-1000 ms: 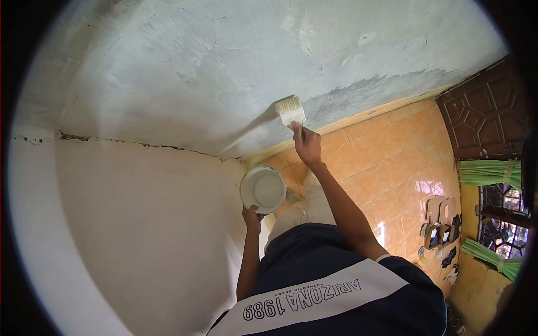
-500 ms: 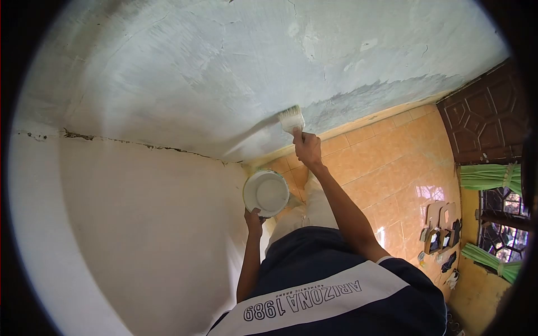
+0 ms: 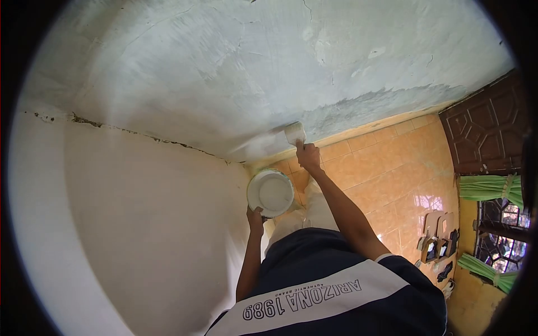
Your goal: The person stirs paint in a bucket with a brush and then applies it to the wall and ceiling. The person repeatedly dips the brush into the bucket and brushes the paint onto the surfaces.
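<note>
Wall (image 3: pixel 235 73) paint hides brush (image 3: pixel 295 133) bristles; right hand (image 3: pixel 309 157) covers its handle.

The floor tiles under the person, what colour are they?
The floor tiles are glossy orange with pale grout lines, seen clearly in the head view.

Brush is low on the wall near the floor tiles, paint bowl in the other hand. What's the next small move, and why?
Probably sweep the brush sideways along the wall's grey unpainted band, keeping above the tiled floor. The right hand holds it against the wall's bottom edge, and bare patches lie beside it. The bowl in the left hand is close for reloading.
</note>
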A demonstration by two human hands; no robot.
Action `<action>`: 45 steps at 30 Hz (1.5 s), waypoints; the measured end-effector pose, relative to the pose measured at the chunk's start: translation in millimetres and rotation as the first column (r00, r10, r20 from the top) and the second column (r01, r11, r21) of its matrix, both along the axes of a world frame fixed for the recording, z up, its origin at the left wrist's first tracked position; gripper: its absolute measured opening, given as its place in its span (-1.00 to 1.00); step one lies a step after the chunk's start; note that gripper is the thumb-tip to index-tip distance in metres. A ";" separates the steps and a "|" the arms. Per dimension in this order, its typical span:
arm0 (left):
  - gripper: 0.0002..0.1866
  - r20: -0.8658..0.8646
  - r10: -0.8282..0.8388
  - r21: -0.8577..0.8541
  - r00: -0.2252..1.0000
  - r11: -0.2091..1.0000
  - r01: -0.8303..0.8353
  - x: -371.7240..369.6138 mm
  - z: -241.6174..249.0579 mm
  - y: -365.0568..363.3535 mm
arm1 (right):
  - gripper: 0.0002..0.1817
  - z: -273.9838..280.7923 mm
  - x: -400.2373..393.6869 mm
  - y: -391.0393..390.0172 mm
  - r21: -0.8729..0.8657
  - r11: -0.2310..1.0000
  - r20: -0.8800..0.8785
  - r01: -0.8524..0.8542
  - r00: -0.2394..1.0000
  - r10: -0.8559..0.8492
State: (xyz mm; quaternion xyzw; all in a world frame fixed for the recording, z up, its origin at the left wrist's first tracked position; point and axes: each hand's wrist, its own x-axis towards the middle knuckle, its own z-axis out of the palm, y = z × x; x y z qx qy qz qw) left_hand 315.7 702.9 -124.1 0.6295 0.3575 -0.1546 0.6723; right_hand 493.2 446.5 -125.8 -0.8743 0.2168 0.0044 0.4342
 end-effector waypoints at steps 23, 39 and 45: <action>-0.41 0.019 0.017 0.016 1.000 1.000 -0.017 -4.4 -13.9 6.4 | -0.35 58.7 -5.0 -0.9 0.175 0.983 -0.108 0.051 0.994 -0.032; -0.42 -0.024 0.012 0.037 1.000 0.999 -0.011 -7.3 -3.3 1.2 | -0.38 88.9 3.3 22.5 0.069 0.998 0.333 0.005 0.943 -0.028; -0.38 0.014 0.022 0.017 1.000 1.000 -0.022 -12.1 -14.6 8.1 | -0.31 105.1 -11.2 19.2 0.347 0.928 -0.100 0.133 0.990 -0.104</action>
